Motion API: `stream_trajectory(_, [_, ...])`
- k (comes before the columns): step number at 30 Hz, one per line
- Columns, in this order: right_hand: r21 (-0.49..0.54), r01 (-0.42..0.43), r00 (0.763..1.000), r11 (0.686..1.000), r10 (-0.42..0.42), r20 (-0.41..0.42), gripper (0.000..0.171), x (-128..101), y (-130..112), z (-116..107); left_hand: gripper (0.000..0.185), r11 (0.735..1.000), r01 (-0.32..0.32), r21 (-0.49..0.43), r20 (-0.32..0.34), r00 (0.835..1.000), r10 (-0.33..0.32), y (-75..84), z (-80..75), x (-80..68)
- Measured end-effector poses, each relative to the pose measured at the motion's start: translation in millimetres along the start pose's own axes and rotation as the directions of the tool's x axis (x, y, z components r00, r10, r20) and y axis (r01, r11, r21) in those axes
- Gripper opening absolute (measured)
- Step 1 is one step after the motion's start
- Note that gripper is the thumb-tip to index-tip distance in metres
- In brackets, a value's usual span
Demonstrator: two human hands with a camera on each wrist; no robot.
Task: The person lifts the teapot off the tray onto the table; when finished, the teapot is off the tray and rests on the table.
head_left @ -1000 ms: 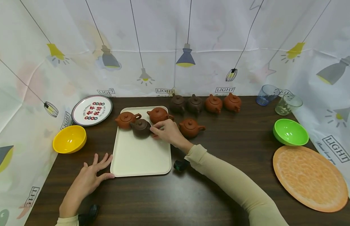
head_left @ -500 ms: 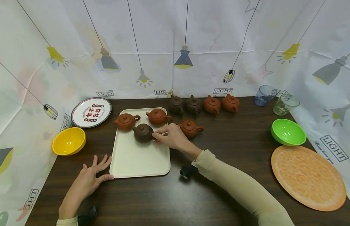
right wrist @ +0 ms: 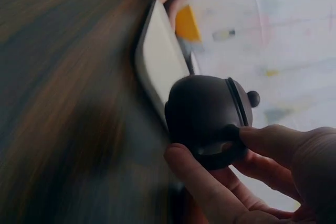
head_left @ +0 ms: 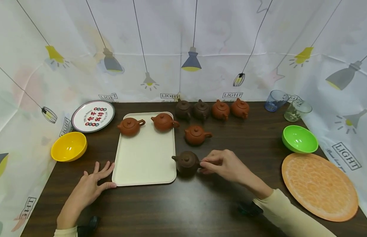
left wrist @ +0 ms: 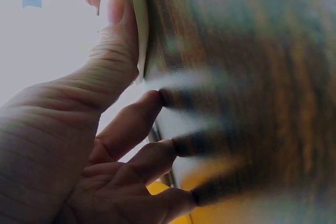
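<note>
My right hand (head_left: 226, 166) pinches the handle of a dark brown teapot (head_left: 187, 163) just off the right edge of a cream tray (head_left: 143, 164). In the right wrist view thumb and fingers close round the handle of that teapot (right wrist: 205, 111), its lid in place. At the tray's near left corner my left hand (head_left: 88, 187) spreads its fingers on the table, the thumb touching the rim. In the left wrist view the thumb lies against the tray edge (left wrist: 137, 19). Two reddish teapots, left (head_left: 130, 126) and right (head_left: 164, 122), sit at the tray's far end.
Right of the tray stands one reddish teapot (head_left: 196, 135). Behind it a row holds dark (head_left: 201, 110) and reddish teapots (head_left: 221, 109). A yellow bowl (head_left: 69, 146) and a plate (head_left: 93, 116) lie left; glasses (head_left: 276, 100), a green bowl (head_left: 300, 139) and an orange round mat (head_left: 320, 187) lie right.
Held by the right hand, the dark teapot has moved from the tray rightward and nearer, past the tray's right edge. My left hand has stayed by the tray corner.
</note>
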State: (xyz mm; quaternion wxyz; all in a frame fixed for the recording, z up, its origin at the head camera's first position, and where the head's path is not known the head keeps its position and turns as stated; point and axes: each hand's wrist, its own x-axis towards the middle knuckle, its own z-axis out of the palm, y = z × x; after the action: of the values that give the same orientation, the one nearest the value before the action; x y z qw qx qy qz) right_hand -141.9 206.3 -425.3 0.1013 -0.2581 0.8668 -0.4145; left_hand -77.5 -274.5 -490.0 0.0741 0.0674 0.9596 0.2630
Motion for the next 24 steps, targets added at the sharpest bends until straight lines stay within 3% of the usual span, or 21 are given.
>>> stream_trajectory(3, [0.004,-0.035,0.999,0.999,0.035,-0.024,0.013,-23.8,11.0,-16.6,0.083,1.000,0.006,-0.001,0.008,1.000,-0.006,-1.3,-0.8,0.8])
stream_trajectory(6, [0.080,-0.069,0.997,0.994,0.071,-0.030,0.014,-41.2,22.2,-33.9,0.084,1.000,0.003,0.011,0.003,1.000,-0.003,-2.9,-1.1,1.4])
stream_trajectory(9, [0.152,-0.091,0.994,0.984,0.099,-0.041,0.015,-51.4,35.2,-52.1,0.085,1.000,0.000,0.011,-0.007,1.000,0.000,-11.6,3.3,2.9])
stream_trajectory(12, [0.153,-0.118,0.988,0.981,0.131,-0.079,0.018,-56.1,49.3,-69.0,0.085,1.000,-0.019,0.022,-0.007,1.000,0.019,-19.7,7.4,3.4])
stream_trajectory(17, [0.176,-0.213,0.962,0.961,0.238,-0.135,0.029,-48.4,69.0,-85.5,0.086,1.000,-0.011,0.026,-0.014,1.000,0.011,-18.3,5.5,2.7])
stream_trajectory(24, [0.249,-0.315,0.923,0.916,0.357,-0.147,0.047,-19.1,85.5,-83.6,0.084,1.000,-0.002,0.024,-0.003,1.000,0.002,-8.4,2.8,1.5])
